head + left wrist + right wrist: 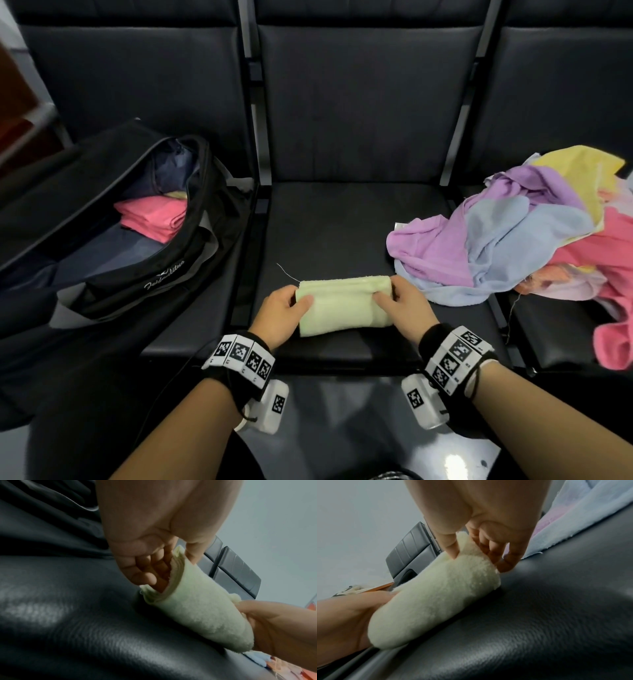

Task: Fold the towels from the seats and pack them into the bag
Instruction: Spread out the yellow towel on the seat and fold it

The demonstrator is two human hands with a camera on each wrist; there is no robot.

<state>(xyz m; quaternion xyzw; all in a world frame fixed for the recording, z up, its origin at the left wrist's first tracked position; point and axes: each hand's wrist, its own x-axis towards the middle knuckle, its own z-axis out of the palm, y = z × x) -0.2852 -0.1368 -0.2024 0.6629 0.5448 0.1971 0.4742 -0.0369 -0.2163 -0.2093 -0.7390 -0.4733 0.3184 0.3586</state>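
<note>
A pale green towel (339, 306), folded into a thick oblong, lies near the front of the middle seat (342, 222). My left hand (286, 310) grips its left end, thumb on top and fingers tucked into the folds, as the left wrist view shows on the towel (197, 612). My right hand (399, 301) pinches the right end between thumb and fingers; the right wrist view shows this on the towel (436, 601). The black bag (113, 240) lies unzipped on the left seat, with folded pink towels (154, 217) inside.
A loose heap of purple, light blue, yellow and pink towels (520, 240) covers the right seat and spills onto the middle seat's right edge. A seat divider (260, 192) stands between bag and middle seat. Dark seat backs rise behind.
</note>
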